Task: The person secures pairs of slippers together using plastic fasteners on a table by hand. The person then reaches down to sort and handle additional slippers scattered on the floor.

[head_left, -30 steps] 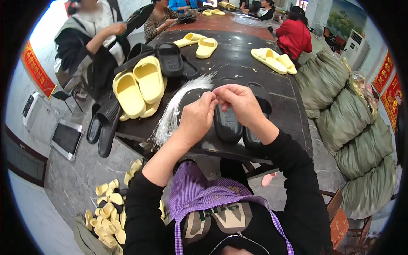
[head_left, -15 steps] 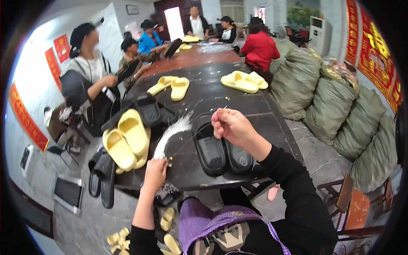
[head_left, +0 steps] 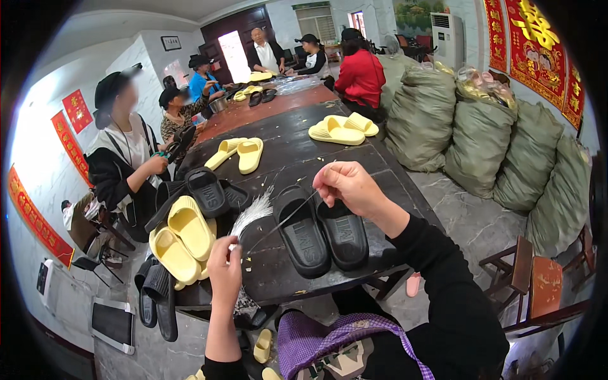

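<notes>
A bundle of white plastic ties [head_left: 252, 215] is clenched in the left hand [head_left: 225, 269] at the near table [head_left: 285, 278] edge, fanning out just beyond its fingers. One thin tie [head_left: 285, 218] is pinched by the right hand [head_left: 348, 187], stretched taut back to the left fingers, above the black slipper pair [head_left: 320, 235]. The strand is likely best drawn straight and steadily, with the bundle kept gripped, so neighbouring ties are not dragged out.

4 green sacks [head_left: 481, 142] line the right; yellow slippers [head_left: 180, 244] are stacked at the dark table's [head_left: 285, 158] left edge.
</notes>
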{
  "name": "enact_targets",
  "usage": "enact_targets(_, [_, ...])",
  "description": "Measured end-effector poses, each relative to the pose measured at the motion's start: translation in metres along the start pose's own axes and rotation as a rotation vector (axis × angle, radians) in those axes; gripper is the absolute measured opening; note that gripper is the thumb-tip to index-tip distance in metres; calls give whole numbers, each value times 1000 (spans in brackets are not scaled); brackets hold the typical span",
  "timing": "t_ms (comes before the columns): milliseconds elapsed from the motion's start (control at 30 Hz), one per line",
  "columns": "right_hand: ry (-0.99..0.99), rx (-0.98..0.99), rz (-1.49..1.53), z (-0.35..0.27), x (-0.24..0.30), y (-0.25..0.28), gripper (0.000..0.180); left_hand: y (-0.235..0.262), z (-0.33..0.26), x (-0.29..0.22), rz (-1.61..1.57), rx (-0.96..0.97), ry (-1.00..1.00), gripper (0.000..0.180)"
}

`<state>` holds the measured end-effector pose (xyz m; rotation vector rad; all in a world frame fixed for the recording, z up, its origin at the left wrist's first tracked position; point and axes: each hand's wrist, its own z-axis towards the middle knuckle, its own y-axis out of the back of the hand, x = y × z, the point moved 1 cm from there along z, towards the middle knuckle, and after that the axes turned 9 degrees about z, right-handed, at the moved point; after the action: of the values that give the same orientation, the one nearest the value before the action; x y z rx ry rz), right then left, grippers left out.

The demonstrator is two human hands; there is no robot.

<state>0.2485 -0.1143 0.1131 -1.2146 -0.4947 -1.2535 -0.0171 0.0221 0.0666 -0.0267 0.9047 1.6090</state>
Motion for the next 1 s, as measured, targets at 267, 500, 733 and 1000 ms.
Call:
enact_targets(267, [-37,96,-265,-10,4,-10,22,-45,29,-106,-595,416,281,15])
enact_targets(500, [-89,59,-266,-8,12,24,21,-71,19,-95,-690,602,476,14])
enact_targets(733, [-239,-7,-272,16,-8,86,22,-98,10,-73,-933,837,948,10])
enact_targets(1000, [-185,-244,-271,17,-13,124,21,-109,-19,-74,-1193,871,1240,9])
